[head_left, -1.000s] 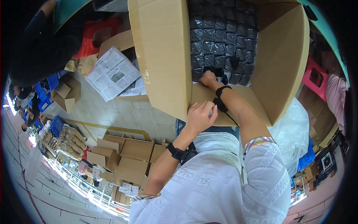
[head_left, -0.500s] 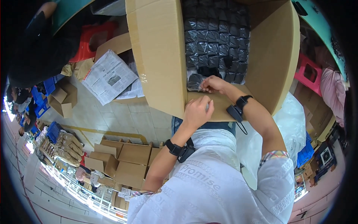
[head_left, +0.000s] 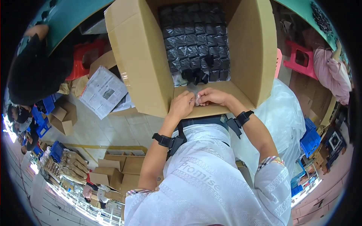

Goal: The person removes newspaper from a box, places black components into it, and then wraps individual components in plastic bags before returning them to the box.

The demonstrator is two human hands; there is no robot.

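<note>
Right hand point(head_left: 212, 97): now drawn back from the carton's near-left corner to meet the left hand point(head_left: 183, 104); its thumb and forefinger pinch a clear plastic bag point(head_left: 194, 89). The left fingers curl against the plastic; whether they grip cannot be told. Work on the bag thus appears two-handed. Just beyond the fingertips lie loose black pieces point(head_left: 196, 76); farther, rows of wrapped dark packets point(head_left: 194, 39) within the carton point(head_left: 250, 52).
</note>
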